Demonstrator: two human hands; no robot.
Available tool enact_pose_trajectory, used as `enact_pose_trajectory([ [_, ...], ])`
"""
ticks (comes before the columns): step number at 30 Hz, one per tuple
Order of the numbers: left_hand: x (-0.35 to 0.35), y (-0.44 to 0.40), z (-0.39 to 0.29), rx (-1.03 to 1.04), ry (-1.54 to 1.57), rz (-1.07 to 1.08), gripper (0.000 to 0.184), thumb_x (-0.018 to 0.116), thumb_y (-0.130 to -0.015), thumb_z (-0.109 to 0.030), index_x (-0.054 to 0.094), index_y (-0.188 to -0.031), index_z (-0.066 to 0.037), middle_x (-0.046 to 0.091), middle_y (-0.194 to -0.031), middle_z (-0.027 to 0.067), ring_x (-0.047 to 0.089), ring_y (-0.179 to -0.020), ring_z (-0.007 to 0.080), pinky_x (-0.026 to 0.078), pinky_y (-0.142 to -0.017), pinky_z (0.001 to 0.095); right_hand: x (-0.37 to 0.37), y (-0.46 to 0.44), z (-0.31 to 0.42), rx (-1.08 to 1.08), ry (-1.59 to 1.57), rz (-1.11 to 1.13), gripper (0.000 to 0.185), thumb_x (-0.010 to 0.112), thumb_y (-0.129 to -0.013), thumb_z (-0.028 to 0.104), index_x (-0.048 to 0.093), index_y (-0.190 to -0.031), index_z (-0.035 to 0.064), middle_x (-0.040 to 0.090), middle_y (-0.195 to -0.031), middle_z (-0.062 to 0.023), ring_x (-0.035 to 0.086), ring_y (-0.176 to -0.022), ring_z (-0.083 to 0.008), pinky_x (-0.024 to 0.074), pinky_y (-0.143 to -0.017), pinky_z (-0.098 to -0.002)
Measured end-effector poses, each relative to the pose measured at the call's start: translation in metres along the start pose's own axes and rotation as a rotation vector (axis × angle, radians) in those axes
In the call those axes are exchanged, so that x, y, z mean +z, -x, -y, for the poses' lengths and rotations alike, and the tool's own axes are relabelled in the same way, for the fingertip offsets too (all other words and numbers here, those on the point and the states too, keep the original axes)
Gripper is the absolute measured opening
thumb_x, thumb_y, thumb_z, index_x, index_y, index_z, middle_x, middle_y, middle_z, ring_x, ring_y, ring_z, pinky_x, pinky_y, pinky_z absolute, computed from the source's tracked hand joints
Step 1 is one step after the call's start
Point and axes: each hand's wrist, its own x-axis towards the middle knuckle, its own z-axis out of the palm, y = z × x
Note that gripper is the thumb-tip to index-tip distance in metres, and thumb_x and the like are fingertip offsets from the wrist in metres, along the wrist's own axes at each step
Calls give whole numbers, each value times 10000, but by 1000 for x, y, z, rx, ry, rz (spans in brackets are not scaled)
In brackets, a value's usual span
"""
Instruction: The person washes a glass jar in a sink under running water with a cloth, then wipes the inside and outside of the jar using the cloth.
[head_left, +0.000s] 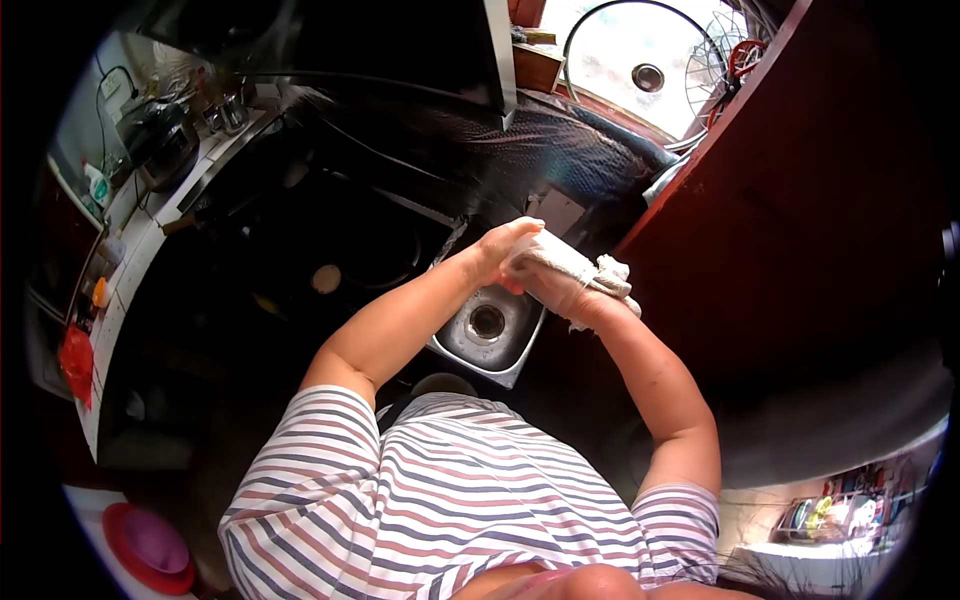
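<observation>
One crumpled off-white cloth (553, 256) up by my silvery metal sink (462, 343), probably for drips; my left hand (497, 252) grips it, can't tell if my wrapped right hand (560, 289) is clenched.

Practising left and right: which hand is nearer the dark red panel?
Right. The right hand, wrapped in white cloth, is left of the panel; the left hand is farther left.
</observation>
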Motion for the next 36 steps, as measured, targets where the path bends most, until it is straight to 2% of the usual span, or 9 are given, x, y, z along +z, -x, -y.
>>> enact_pose_trajectory([
  [5,-13,-5,13,93,94,63,424,458,-876,-367,584,-1048,0,644,-949,129,626,-824,201,533,-638,323,17,-4,-30,-432,-153,-134,237,510,-856,127,602,-1073,97,613,-950,-79,584,-880,-203,458,-799,-288],
  [11,1,25,-5,258,69,58,428,583,-818,-329,557,-1089,2,622,-975,119,599,-910,195,481,-801,308,35,6,-26,-67,-1163,-70,370,511,-826,156,545,-1182,63,555,-1077,-63,519,-991,-139,436,-853,-263],
  [14,8,35,-16,400,-60,67,499,592,-787,-345,545,-1135,9,613,-986,107,593,-919,181,465,-823,304,42,-4,-28,-301,-1082,-116,400,559,-844,182,518,-1223,61,557,-1123,-64,533,-1033,-158,444,-877,-275],
  [16,10,43,-28,476,-158,127,531,595,-767,-352,540,-1149,13,611,-988,102,590,-925,183,456,-835,301,48,8,-3,-210,-1740,-158,467,562,-869,200,450,-1290,32,530,-1224,-98,528,-1126,-205,423,-977,-318],
  [20,3,49,-29,566,-289,250,635,613,-730,-422,532,-1209,-13,600,-1032,92,574,-978,185,427,-889,312,64,5,7,-188,-2052,-175,526,636,-858,276,439,-1317,111,523,-1248,-71,524,-1140,-194,418,-991,-321],
  [26,-18,59,-34,343,-248,55,1151,267,-658,-898,248,-1429,-44,400,-1333,214,446,-1207,313,500,-836,462,77,-7,-40,-275,-1786,-180,439,632,-850,180,499,-1258,88,562,-1199,-69,563,-1080,-199,461,-937,-313],
  [29,-19,67,-39,209,-428,14,1136,275,-673,-891,261,-1421,-36,440,-1312,262,515,-1143,344,563,-607,386,64,1,-48,-296,-818,-350,359,544,-918,186,505,-1250,56,572,-1185,-91,585,-1035,-157,488,-882,-268],
  [31,-9,64,-41,103,-596,13,1095,338,-681,-874,285,-1410,-58,466,-1293,249,543,-1104,356,568,-602,432,61,8,-35,-141,-1523,-159,305,538,-925,200,545,-1193,54,585,-1126,-64,586,-968,-145,492,-812,-243],
  [36,31,74,-29,50,-427,12,819,553,-790,-600,340,-1368,-61,535,-1171,164,593,-979,275,565,-575,406,46,26,17,-272,-486,-308,236,540,-880,198,589,-1084,89,585,-999,-76,549,-872,-165,458,-755,-295],
])
